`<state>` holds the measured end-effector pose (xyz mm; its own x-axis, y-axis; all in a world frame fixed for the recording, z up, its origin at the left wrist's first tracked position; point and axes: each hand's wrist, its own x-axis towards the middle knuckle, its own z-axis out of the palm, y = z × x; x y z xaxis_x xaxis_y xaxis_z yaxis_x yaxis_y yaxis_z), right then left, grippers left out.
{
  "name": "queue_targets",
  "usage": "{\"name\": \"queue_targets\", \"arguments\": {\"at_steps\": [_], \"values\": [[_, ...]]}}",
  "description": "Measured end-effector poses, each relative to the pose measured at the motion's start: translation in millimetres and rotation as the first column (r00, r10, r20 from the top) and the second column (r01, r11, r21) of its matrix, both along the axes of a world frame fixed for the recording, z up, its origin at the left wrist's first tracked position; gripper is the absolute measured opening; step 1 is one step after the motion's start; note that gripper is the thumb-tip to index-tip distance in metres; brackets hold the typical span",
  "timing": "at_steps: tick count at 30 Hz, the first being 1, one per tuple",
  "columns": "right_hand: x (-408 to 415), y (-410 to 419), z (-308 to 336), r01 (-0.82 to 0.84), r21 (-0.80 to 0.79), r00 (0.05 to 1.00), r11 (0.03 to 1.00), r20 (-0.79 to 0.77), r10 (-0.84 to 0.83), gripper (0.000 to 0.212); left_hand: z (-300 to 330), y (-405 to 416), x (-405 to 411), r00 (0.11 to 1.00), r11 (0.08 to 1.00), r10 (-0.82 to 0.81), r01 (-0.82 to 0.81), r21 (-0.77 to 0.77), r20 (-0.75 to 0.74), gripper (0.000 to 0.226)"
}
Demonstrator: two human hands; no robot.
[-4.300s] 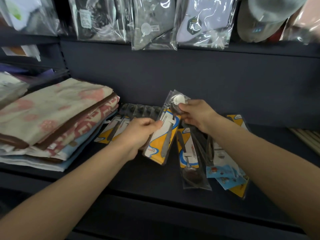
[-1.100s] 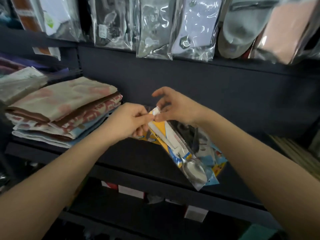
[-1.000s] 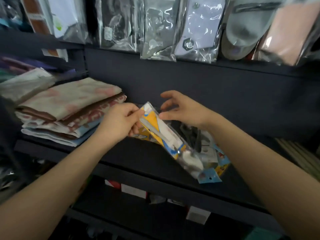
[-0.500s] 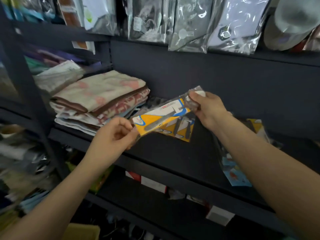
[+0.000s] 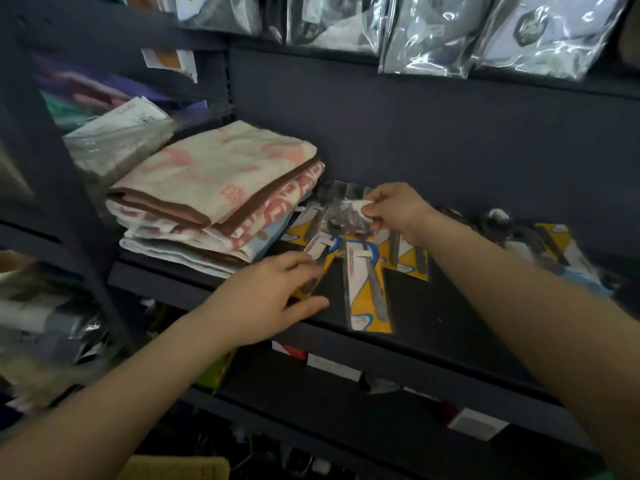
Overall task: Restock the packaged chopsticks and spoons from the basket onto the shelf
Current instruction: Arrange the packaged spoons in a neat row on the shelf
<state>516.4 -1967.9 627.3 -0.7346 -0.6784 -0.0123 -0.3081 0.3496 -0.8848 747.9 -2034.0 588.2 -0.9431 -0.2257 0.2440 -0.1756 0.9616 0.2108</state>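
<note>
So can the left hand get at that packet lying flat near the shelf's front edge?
Probably yes. The flat packet lies uncovered just right of the left hand, with bare shelf around it. But that hand already rests on another yellow packet, so it would have to let go first.

- Bare hands: 2, the left and the right.
- Yellow-carded clear cutlery packets on the dark shelf: about 5, overlapping, count uncertain.
- Stack of folded patterned towels: 1.
- Glossy bagged garments hanging above: at least 3.
</note>
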Motion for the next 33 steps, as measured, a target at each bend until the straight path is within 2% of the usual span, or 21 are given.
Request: {"name": "queue_targets", "arguments": {"at_steps": [3,7,11,16,18,19,22,25,27,30,33], "values": [[-1.6,-1.5,-5.4,0.113,0.038,0.993,0.993,-0.047,-0.111,0.019,-8.3,2.8,0.2,1.000,0.998,0.022,-0.022,0.067,-0.002,0.088],[0.4,-3.5,-11.9,0.159,0.089,0.983,0.983,-0.103,-0.150,0.013,-11.9,6.0,1.1,1.000,0.999,0.003,-0.002,0.050,-0.016,0.096],[-1.4,-12.9,-11.2,0.184,0.108,0.972,0.977,-0.168,-0.164,0.028,-11.6,3.1,-2.8,0.997,0.998,-0.013,0.008,-0.058,-0.077,0.089],[0.6,-10.7,-16.1,0.221,0.120,0.953,0.968,-0.239,-0.188,0.021,-10.8,-0.3,-10.2,0.999,0.995,-0.019,0.014,-0.103,-0.044,0.073],[2.6,-6.7,-16.9,0.204,0.156,0.935,0.966,-0.324,-0.145,0.010,-10.0,0.1,-11.1,0.999,0.995,-0.010,0.005,-0.104,-0.048,0.070],[3.4,-3.1,-15.8,0.194,0.209,0.907,0.958,-0.410,-0.094,0.012,-9.9,1.0,-11.5,0.999,0.995,-0.004,-0.001,-0.101,-0.048,0.070],[8.5,14.3,-7.9,0.205,0.315,0.777,0.927,-0.628,0.041,0.034,-8.1,3.6,-14.0,1.000,0.995,0.017,-0.019,-0.094,-0.026,0.072],[12.0,48.2,4.3,0.124,0.373,0.770,0.919,-0.621,0.148,0.034,-1.6,8.3,-19.8,0.996,0.985,0.029,-0.044,-0.168,-0.089,0.064],[9.9,79.4,14.3,0.080,0.429,0.761,0.900,-0.609,0.222,0.027,7.1,15.9,-27.6,0.978,0.989,0.034,-0.063,-0.135,-0.204,0.055],[-0.8,131.0,28.4,0.156,0.449,0.751,0.880,-0.633,0.190,0.022,21.5,38.1,-43.3,0.949,0.996,-0.082,0.064,-0.069,-0.305,0.047],[-16.1,176.3,34.9,0.270,0.514,0.781,0.815,-0.612,0.127,0.025,24.7,60.3,-61.5,0.947,0.985,-0.175,0.164,-0.063,-0.269,0.044]]}}
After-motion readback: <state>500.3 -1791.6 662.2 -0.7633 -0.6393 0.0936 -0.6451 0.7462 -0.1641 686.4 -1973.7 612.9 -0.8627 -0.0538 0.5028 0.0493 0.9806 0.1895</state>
